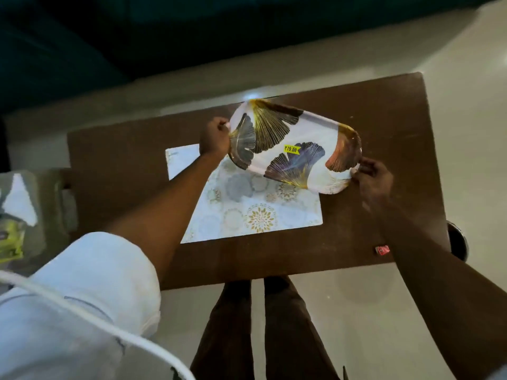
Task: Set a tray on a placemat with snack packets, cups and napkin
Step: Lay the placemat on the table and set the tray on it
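A white tray [312, 127] printed with gold and dark fan-shaped leaves carries a yellow price sticker. It is held tilted over the far part of a pale patterned placemat [247, 212]. My left hand [215, 137] grips the tray's left end. My right hand [374, 178] grips its right end. The placemat lies flat on a brown table [118, 163]. Part of the mat is hidden under the tray and my left forearm.
A small red packet [382, 250] lies near the table's front right edge. A clear container [49, 204] with a green packet [11, 242] and white paper stands at the left. A dark round object [457, 242] sits off the table's right edge. My legs stand below the front edge.
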`<action>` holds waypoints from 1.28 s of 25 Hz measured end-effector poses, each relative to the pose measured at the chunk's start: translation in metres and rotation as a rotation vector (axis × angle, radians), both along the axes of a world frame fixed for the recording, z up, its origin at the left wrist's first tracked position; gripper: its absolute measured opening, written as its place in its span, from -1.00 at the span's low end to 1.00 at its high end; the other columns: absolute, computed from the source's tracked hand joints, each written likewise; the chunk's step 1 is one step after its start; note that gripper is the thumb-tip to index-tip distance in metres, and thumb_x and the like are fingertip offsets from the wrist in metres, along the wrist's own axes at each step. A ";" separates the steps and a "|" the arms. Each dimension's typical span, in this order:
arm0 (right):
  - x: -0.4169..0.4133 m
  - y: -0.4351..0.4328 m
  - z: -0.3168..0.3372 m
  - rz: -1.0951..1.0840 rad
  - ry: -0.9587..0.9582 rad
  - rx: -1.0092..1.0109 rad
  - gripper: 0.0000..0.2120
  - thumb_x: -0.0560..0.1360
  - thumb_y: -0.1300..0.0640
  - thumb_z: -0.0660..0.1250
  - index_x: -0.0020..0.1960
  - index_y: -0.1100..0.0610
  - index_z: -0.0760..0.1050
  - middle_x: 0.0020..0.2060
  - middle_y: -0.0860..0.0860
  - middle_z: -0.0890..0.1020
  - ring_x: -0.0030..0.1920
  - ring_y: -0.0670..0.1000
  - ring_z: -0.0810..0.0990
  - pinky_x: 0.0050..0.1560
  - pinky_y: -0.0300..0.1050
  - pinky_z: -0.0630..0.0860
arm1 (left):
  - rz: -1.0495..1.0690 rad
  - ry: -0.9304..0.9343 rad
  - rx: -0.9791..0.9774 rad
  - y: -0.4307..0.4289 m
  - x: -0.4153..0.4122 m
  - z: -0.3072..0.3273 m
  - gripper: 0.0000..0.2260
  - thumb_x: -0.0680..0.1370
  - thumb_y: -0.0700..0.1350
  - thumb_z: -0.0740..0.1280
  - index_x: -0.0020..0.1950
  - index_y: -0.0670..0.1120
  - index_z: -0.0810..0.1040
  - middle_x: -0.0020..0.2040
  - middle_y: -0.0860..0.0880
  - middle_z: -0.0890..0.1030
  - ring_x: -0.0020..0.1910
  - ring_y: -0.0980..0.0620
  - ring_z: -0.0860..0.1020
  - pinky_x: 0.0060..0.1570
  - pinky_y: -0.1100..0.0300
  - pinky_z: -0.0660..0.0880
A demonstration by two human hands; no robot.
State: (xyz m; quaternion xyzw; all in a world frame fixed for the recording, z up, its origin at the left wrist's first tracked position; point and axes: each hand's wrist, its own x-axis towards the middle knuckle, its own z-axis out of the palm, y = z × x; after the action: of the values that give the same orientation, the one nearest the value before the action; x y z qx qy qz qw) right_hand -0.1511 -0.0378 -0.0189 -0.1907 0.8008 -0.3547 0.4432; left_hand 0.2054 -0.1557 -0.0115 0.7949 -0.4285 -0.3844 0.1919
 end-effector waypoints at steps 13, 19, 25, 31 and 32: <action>0.126 0.007 -0.037 0.381 0.095 0.182 -0.66 0.57 0.35 0.40 0.32 0.15 0.59 0.17 0.16 0.67 0.13 0.20 0.67 0.03 0.02 0.70 | 0.393 0.138 0.239 0.177 0.142 -0.070 -0.75 0.64 -0.21 0.35 0.26 -0.32 0.61 0.19 -0.34 0.66 0.21 -0.32 0.64 0.21 -0.23 0.60; 0.131 0.011 -0.043 0.331 0.137 0.208 -0.63 0.55 0.38 0.41 0.31 0.13 0.60 0.16 0.12 0.67 0.13 0.17 0.67 0.01 -0.05 0.69 | 0.358 0.170 0.218 0.162 0.147 -0.069 -0.76 0.63 -0.22 0.38 0.25 -0.30 0.61 0.18 -0.31 0.67 0.15 -0.33 0.66 0.18 -0.23 0.62; 0.130 0.012 -0.047 0.276 0.151 0.225 -0.63 0.57 0.36 0.40 0.33 0.10 0.59 0.20 0.07 0.67 0.15 0.13 0.66 0.09 -0.02 0.70 | 0.391 0.169 0.181 0.152 0.144 -0.062 -0.78 0.56 -0.26 0.46 0.18 -0.29 0.62 0.10 -0.32 0.68 0.08 -0.31 0.70 0.08 -0.24 0.65; 0.125 0.011 -0.048 0.247 0.163 0.214 -0.64 0.57 0.35 0.41 0.32 0.10 0.61 0.22 0.09 0.66 0.20 0.15 0.65 0.18 0.08 0.68 | 0.375 0.169 0.186 0.147 0.136 -0.057 -0.79 0.57 -0.27 0.46 0.18 -0.30 0.62 0.10 -0.32 0.68 0.08 -0.30 0.70 0.05 -0.23 0.67; 0.125 0.011 -0.049 0.250 0.166 0.213 -0.64 0.57 0.35 0.41 0.32 0.11 0.61 0.24 0.09 0.66 0.21 0.15 0.65 0.20 0.10 0.67 | 0.381 0.174 0.192 0.147 0.136 -0.057 -0.79 0.57 -0.27 0.46 0.19 -0.29 0.62 0.11 -0.33 0.68 0.09 -0.30 0.70 0.03 -0.23 0.67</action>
State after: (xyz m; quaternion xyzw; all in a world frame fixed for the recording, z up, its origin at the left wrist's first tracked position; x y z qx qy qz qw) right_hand -0.0261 -0.0268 -0.0676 -0.2696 0.8377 -0.1931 0.4339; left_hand 0.3410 -0.0087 -0.0683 0.8401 -0.2138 -0.4470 0.2207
